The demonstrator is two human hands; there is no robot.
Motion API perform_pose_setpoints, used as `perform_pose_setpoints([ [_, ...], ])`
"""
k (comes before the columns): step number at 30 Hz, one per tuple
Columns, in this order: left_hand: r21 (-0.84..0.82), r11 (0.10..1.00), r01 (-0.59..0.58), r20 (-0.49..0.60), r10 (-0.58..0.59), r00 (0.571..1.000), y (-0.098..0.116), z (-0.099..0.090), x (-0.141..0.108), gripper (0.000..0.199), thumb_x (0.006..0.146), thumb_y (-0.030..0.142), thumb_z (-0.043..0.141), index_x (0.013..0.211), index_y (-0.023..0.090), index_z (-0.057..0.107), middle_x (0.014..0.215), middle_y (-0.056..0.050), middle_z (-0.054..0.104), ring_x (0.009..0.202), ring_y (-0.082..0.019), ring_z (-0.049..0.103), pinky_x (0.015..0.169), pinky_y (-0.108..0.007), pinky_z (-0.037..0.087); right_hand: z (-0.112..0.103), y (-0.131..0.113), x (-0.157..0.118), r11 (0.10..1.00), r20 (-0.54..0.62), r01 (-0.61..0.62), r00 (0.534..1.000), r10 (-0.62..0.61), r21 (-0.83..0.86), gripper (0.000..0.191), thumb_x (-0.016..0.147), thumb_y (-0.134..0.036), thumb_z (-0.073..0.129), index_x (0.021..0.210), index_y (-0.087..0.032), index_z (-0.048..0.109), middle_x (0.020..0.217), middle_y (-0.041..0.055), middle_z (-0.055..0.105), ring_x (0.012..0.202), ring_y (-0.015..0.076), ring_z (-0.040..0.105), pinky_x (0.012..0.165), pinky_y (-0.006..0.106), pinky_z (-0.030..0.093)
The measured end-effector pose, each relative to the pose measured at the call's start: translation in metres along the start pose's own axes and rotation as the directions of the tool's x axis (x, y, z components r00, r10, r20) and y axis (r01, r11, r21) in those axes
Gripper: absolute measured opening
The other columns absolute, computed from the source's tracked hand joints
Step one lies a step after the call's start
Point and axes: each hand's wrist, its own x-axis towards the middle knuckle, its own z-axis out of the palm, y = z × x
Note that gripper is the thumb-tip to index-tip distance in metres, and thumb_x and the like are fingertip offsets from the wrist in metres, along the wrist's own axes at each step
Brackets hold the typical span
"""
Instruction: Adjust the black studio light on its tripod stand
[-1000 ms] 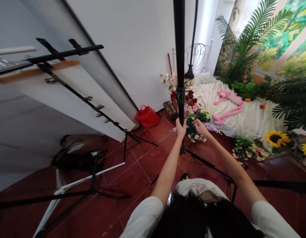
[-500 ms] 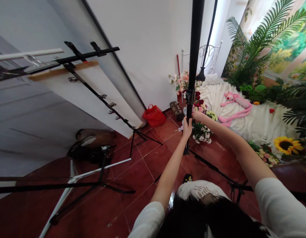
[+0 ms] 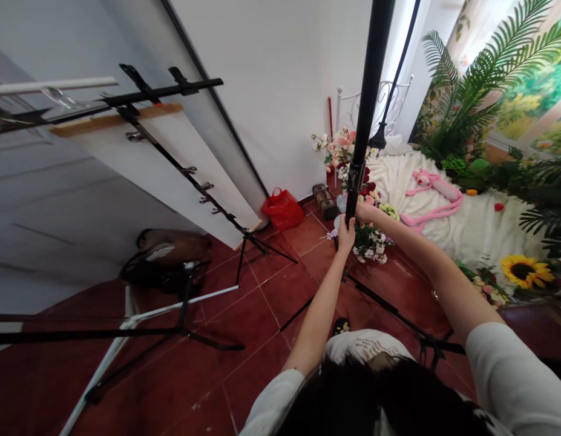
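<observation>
A tall black light stand (image 3: pixel 371 79) rises in front of me, its pole leaning slightly to the right toward the top. Around the lower pole, just below a clamp collar (image 3: pixel 355 175), my left hand (image 3: pixel 346 235) is closed. My right hand (image 3: pixel 364 213) is beside it on the far right side of the pole, its fingers mostly hidden behind the shaft but apparently wrapped round it. A black power cable (image 3: pixel 400 66) with a dark plug-like end (image 3: pixel 379 138) hangs right of the pole. Tripod legs (image 3: pixel 375 298) spread over the floor below my hands.
At left, a white board (image 3: pixel 162 175) hangs with clips on a black stand. A red bag (image 3: pixel 284 209) sits by the wall. Artificial flowers (image 3: pixel 373 245) stand behind the pole. To the right lie a pink plush toy (image 3: pixel 437 191) on white cloth (image 3: pixel 480 224) and a sunflower (image 3: pixel 526 270).
The pole's upper part has shifted right in view and leans more. Both hands keep their place on it, moving only slightly right. A tripod leg shows more at the lower left.
</observation>
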Motion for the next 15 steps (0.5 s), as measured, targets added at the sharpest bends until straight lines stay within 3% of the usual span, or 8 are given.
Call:
perform_pose_setpoints([
  [3,0.003,1.0,-0.005,-0.016,0.005,1.0,0.002,0.001,-0.001,0.051,0.091,0.067,0.039,0.097,0.02,0.055,0.081,-0.005,0.059,0.078,-0.018,0.058,0.077,-0.03,0.048,-0.002,0.0,-0.016,0.929,0.226,0.157,0.971,-0.083,-0.336,0.027,0.058,-0.007,0.083,0.082,-0.015,0.073,0.092,0.0123,0.074,0.093,0.0292,0.069,0.079,0.032,0.053],
  [4,0.003,1.0,-0.007,-0.017,0.007,1.0,0.002,0.001,-0.002,0.051,0.091,0.068,0.039,0.097,0.019,0.055,0.081,-0.005,0.059,0.078,-0.018,0.058,0.077,-0.031,0.048,-0.002,0.0,-0.022,0.897,0.232,0.183,0.968,-0.094,-0.402,0.028,0.063,-0.008,0.08,0.09,-0.014,0.073,0.097,0.0141,0.074,0.097,0.03,0.069,0.081,0.032,0.051],
  [9,0.017,1.0,-0.021,-0.027,0.022,0.999,0.004,0.001,-0.001,0.053,0.09,0.069,0.039,0.095,0.02,0.056,0.086,-0.007,0.061,0.082,-0.019,0.059,0.08,-0.032,0.048,0.013,-0.003,-0.056,0.851,0.091,0.135,0.991,-0.103,-0.508,0.023,0.093,-0.015,0.05,0.111,-0.013,0.065,0.103,0.0175,0.072,0.1,0.0266,0.066,0.08,0.029,0.045],
  [15,0.028,1.0,-0.007,-0.041,0.008,0.999,0.001,0.002,-0.001,0.052,0.089,0.07,0.039,0.091,0.02,0.056,0.081,-0.005,0.061,0.08,-0.018,0.06,0.079,-0.031,0.049,0.022,-0.001,-0.059,0.847,0.032,0.086,0.996,-0.081,-0.525,0.029,0.096,-0.015,0.042,0.121,-0.011,0.055,0.115,0.0182,0.066,0.105,0.0258,0.061,0.078,0.029,0.045],
])
